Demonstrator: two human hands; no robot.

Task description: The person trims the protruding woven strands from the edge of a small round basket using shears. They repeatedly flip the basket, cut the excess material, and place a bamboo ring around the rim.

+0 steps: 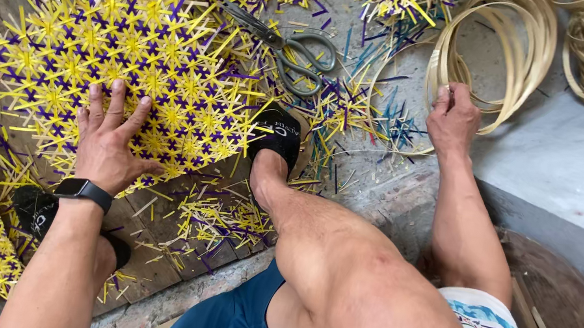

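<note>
Crouching, the person is pinning the yellow-and-purple woven mat (pixel 126 63) to the floor with the left hand (pixel 109 136) spread wide, while the right hand (pixel 452 120) is closing on a bamboo strip coil (pixel 500 49), probably needing one strip drawn free.

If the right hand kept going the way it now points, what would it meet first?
The right hand points up the picture and already touches the coil of pale cane strips; going on, it would likely push into that coil's loops, though depth is hard to judge.
</note>
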